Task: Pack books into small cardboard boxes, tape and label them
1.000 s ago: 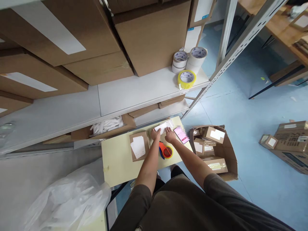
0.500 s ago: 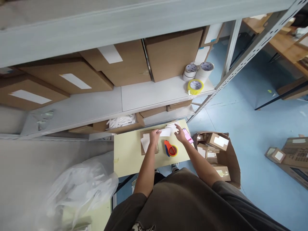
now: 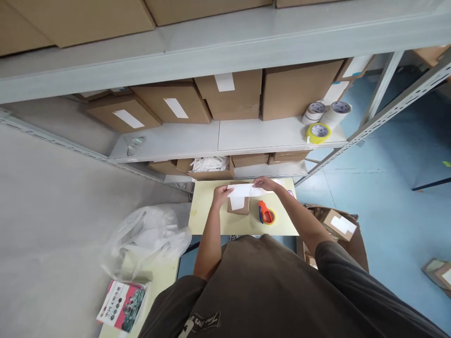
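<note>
Nearest, at the lower left, a red-and-white book (image 3: pixel 123 303) lay on a pale surface beside the worktop, with a crumpled clear plastic bag (image 3: pixel 155 232) behind it. On the yellow worktop (image 3: pixel 207 218), an orange tape dispenser (image 3: pixel 263 207) with a yellow-rimmed roll lay between the middle of the near edge and the near right corner. Left of it, around the middle, a flat brown box (image 3: pixel 244 210) carried a loose white sheet (image 3: pixel 237 203). Past these, towards the far edge, a white paper strip (image 3: pixel 240 190) was stretched between both hands, partly over the box. The left hand (image 3: pixel 221 194) gripped the strip's left end, thumb and fingers pressed together on it with hardly any gap. The right hand (image 3: pixel 265 183) had its fingers bent and drawn together at the strip's upper edge, pinching it right of the middle; its thumb was hard to make out. A phone (image 3: pixel 291 193) showed only as a sliver by the worktop's right edge, behind the right forearm. Farther off, the grey shelf (image 3: pixel 246 134) bore cartons (image 3: pixel 299 91), with a yellow tape roll (image 3: pixel 318 140) near its front right corner.
</note>
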Tool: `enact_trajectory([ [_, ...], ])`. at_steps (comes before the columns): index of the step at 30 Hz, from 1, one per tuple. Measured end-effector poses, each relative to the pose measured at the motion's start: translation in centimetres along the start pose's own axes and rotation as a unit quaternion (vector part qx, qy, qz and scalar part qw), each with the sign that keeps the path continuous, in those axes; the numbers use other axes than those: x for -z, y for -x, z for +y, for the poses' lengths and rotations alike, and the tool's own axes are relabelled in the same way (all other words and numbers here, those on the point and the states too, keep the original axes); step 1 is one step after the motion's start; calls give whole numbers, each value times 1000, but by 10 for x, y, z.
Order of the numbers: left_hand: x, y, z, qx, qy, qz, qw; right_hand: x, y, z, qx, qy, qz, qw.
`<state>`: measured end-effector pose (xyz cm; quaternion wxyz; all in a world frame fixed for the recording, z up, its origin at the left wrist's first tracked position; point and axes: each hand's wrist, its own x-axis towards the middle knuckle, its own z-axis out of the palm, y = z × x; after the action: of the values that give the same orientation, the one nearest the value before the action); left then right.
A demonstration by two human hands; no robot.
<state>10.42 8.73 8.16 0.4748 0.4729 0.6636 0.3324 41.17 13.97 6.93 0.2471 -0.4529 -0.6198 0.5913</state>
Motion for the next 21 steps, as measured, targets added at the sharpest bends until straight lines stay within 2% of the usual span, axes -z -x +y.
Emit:
enact_trajectory([
  [3,-2,7,-1,-24,30,-23,999,-1,3,-6,0,-1,-19,1000],
  [7,-4,10,-8,-12,75,-5,997,4,11,-6,0,-1,-11,1000],
  [12,13,-1,-19,-8,137,26,990,18,21,0,-26,-2,78,997],
  [15,18,-7,-21,2,167,57,984,19,21,0,-32,75,133,988],
  [18,15,-7,-22,27,211,101,972,13,23,2,-61,169,198,964],
  [21,15,-2,-21,42,238,68,968,5,35,10,-115,202,236,944],
])
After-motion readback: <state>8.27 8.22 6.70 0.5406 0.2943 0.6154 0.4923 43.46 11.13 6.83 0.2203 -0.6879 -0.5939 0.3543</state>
